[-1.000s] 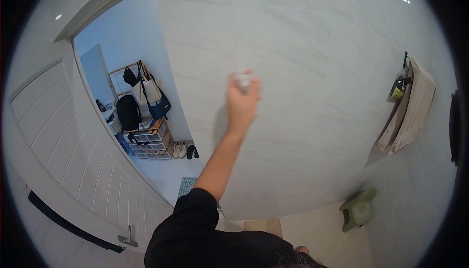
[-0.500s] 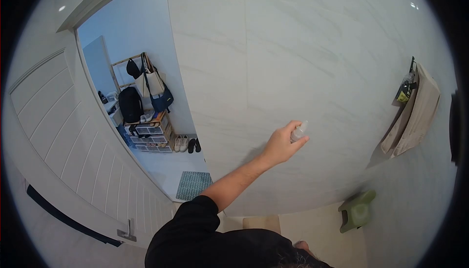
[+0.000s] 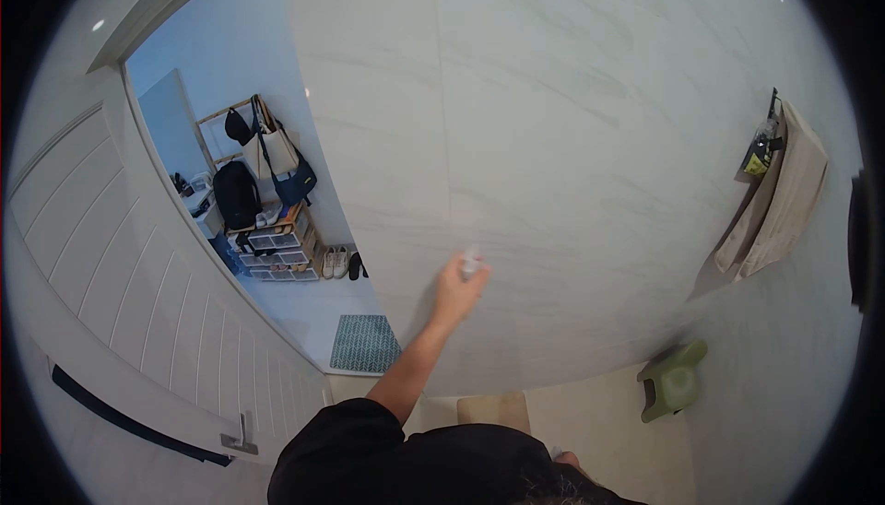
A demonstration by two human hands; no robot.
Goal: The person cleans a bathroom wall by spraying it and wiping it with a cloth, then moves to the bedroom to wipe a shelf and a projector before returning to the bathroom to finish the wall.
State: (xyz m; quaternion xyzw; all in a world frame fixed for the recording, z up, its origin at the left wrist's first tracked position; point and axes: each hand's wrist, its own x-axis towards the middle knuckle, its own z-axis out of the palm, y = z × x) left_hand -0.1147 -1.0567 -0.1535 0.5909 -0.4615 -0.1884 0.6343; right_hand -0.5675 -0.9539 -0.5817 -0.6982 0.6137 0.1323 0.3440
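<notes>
My left hand [image 3: 455, 295] reaches out in front of the pale marbled wall [image 3: 553, 136]. Its fingers are wrapped round a small translucent bottle [image 3: 470, 264], which is blurred by motion. The black-sleeved arm comes up from the lower left. Low in the picture, past the black shirt [image 3: 442, 459], only a bit of my right hand [image 3: 569, 460] shows. A whitish patch lies beside it, too small to name, and its fingers are mostly hidden.
A white door [image 3: 138, 256] with a lever handle stands open at left. Through the doorway are bags [image 3: 277, 159], shoe boxes [image 3: 277, 252] and a patterned mat [image 3: 364, 344]. A beige towel [image 3: 784, 192] hangs at right, above a green stool [image 3: 673, 381].
My left hand has moved left along the wall with the bottle, and the arm is now more upright. The view has shifted slightly.
</notes>
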